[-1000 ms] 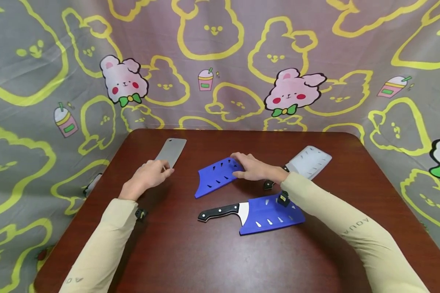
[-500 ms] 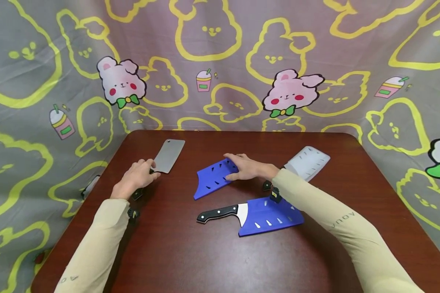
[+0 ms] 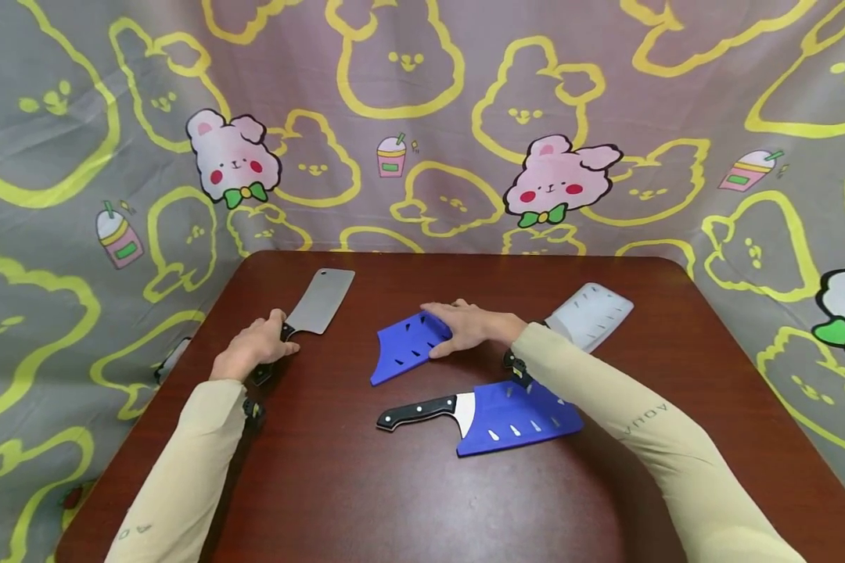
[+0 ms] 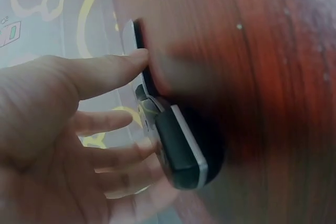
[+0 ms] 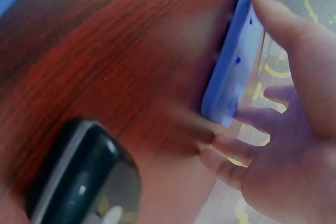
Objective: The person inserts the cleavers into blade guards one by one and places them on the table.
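At the table's left, a bare cleaver (image 3: 321, 301) lies with its blade pointing away. My left hand (image 3: 253, 346) is over its black handle (image 4: 181, 150), thumb extended along one side and loosely spread fingers on the other. Near the middle lies a blue blade sheath (image 3: 400, 348) with small slots. Over its right end is my right hand (image 3: 465, 324); in the right wrist view the thumb tip is at the sheath's edge and the other fingers spread past its end. In front lies a black-handled knife (image 3: 418, 410), its blade inside a second blue sheath (image 3: 521, 422).
At the back right, a whitish slotted sheath (image 3: 591, 317) covers another blade, its dark handle partly hidden by my right arm. All of it lies on a dark red-brown table (image 3: 366, 500). A patterned curtain (image 3: 436, 94) stands behind and at both sides.
My left hand has moved left and nearer, from over the cleaver's blade to its handle. My right hand has shifted slightly left over the blue sheath. The knives and sheaths have stayed put.
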The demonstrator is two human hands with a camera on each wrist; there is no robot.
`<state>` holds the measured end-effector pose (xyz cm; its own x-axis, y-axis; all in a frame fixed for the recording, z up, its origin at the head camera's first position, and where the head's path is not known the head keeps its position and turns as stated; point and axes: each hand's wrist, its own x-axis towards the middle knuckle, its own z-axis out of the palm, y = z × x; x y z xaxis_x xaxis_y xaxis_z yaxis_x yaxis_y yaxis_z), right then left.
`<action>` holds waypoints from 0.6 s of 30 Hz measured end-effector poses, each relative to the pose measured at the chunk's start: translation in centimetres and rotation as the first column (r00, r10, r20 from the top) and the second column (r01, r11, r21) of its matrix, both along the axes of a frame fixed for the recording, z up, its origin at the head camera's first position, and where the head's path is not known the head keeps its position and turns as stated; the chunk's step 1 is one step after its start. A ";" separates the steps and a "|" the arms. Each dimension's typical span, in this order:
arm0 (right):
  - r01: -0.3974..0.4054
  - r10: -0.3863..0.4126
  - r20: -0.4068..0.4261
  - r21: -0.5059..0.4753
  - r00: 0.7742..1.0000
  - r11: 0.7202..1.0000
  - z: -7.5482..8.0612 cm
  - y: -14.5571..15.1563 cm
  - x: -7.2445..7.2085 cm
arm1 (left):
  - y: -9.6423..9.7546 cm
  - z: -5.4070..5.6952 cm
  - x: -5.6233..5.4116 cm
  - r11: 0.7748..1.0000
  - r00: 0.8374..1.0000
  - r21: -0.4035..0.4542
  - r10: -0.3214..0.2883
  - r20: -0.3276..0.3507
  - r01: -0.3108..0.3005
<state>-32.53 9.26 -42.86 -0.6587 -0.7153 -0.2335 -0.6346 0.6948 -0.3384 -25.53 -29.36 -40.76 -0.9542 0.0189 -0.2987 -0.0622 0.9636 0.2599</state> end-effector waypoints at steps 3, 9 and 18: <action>0.011 -0.011 0.001 -0.004 1.000 1.000 0.3 0.1 0.2 | -0.2 0.1 0.2 1.000 1.000 0.012 0.015 0.010 -0.016; -0.007 0.007 0.000 0.017 1.000 1.000 0.3 0.7 0.8 | -0.1 0.0 0.1 0.999 0.998 -0.007 0.045 0.034 -0.045; 0.044 -0.045 -0.034 -0.003 0.998 0.999 0.4 0.7 1.3 | 0.0 0.1 -0.1 0.997 0.993 -0.014 0.073 0.090 -0.072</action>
<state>-31.25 10.01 -42.47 -0.6975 -0.6856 -0.2085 -0.6143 0.7219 -0.3185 -25.60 -29.38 -40.64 -0.9221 -0.0525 -0.3833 -0.1542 0.9585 0.2398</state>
